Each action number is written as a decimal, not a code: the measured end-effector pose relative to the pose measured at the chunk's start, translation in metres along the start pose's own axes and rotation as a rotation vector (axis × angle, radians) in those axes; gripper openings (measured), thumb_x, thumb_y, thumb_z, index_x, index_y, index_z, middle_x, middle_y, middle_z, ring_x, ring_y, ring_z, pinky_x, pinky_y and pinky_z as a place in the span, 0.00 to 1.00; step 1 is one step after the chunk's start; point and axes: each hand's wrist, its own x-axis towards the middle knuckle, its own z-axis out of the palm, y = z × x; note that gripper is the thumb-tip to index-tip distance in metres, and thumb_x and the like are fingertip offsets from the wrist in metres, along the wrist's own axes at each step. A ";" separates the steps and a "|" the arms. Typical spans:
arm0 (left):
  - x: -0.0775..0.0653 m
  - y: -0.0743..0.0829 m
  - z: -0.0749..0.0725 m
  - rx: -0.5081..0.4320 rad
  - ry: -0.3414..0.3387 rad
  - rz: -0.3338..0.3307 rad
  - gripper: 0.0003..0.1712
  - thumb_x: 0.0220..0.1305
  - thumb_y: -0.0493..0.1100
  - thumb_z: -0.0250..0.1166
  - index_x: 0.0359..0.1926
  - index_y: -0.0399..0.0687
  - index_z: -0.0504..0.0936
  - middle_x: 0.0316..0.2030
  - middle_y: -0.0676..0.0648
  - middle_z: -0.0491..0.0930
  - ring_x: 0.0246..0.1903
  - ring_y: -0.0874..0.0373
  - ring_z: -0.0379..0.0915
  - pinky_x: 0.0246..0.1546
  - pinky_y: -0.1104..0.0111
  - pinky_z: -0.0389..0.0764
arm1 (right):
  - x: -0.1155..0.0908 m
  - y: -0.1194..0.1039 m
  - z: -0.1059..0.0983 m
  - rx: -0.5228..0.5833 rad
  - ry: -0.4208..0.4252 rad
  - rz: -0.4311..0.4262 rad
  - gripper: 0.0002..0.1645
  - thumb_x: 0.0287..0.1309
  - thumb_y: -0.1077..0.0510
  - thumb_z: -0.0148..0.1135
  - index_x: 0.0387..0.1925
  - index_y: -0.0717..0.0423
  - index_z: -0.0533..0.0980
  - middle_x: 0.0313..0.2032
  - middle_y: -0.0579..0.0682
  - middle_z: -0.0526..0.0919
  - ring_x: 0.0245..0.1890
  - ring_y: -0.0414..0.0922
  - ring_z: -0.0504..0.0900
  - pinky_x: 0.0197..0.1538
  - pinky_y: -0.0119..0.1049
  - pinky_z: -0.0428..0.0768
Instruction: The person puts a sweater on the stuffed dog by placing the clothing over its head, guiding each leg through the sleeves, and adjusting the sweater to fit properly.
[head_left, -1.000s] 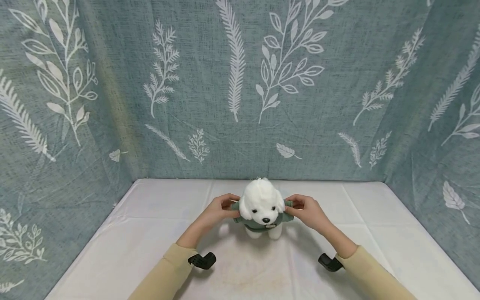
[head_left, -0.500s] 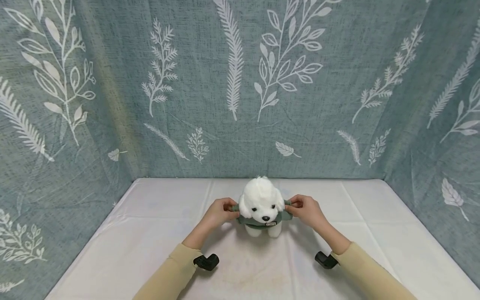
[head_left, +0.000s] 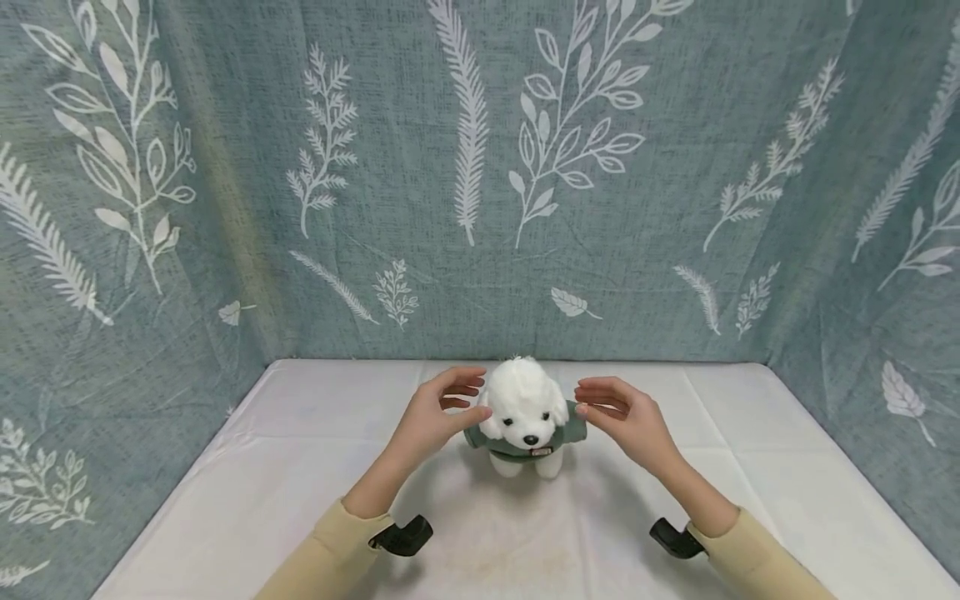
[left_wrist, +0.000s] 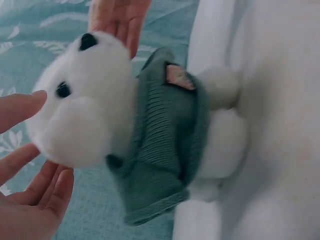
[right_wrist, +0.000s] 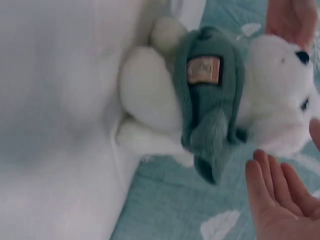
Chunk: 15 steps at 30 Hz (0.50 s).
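Observation:
A white plush dog (head_left: 522,408) stands on the table facing me, with black eyes and nose. It wears a green knitted sweater (left_wrist: 162,135) with a small pinkish label (right_wrist: 204,69) on the chest. My left hand (head_left: 438,408) is at the left side of the dog's head, fingers spread from the thumb and holding nothing. On the other side my right hand (head_left: 630,417) is likewise unclosed, its fingertips near the head and just above the sweater's sleeve (head_left: 576,423). Both sleeves stick out sideways from the dog's body.
A white cloth covers the table (head_left: 300,467). Behind and at both sides hangs a blue-green curtain (head_left: 420,183) with white leaf prints. Black wrist mounts (head_left: 403,536) project inward from the beige cuffs.
Both hands have let go of the sweater's sleeves and risen beside the dog's head, fingers opening. The plush dog stays in about the same place.

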 end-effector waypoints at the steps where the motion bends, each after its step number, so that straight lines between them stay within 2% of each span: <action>1: -0.001 0.000 0.003 -0.004 0.000 0.014 0.31 0.52 0.44 0.73 0.58 0.57 0.76 0.52 0.48 0.77 0.50 0.52 0.74 0.54 0.52 0.74 | -0.001 -0.001 0.004 0.022 -0.035 -0.005 0.26 0.55 0.51 0.67 0.55 0.52 0.74 0.52 0.55 0.80 0.53 0.47 0.79 0.53 0.31 0.78; 5: -0.002 -0.006 0.014 0.030 0.024 0.057 0.35 0.49 0.43 0.75 0.60 0.61 0.74 0.52 0.49 0.76 0.49 0.52 0.74 0.51 0.53 0.76 | -0.001 0.002 0.018 0.072 -0.108 0.007 0.32 0.53 0.53 0.69 0.59 0.55 0.71 0.54 0.57 0.78 0.53 0.47 0.79 0.53 0.32 0.79; 10: -0.004 -0.010 0.022 0.010 0.038 0.049 0.38 0.49 0.41 0.75 0.62 0.63 0.73 0.55 0.47 0.75 0.49 0.50 0.76 0.50 0.53 0.77 | 0.000 0.011 0.028 0.106 -0.065 0.020 0.31 0.53 0.59 0.69 0.58 0.60 0.72 0.50 0.61 0.79 0.47 0.38 0.81 0.49 0.30 0.80; 15: -0.003 -0.007 0.020 -0.065 0.014 0.012 0.36 0.50 0.41 0.74 0.62 0.61 0.73 0.55 0.44 0.75 0.47 0.50 0.78 0.47 0.59 0.80 | -0.001 0.007 0.029 0.113 -0.023 -0.021 0.28 0.54 0.60 0.68 0.57 0.63 0.73 0.46 0.62 0.81 0.43 0.34 0.81 0.47 0.30 0.81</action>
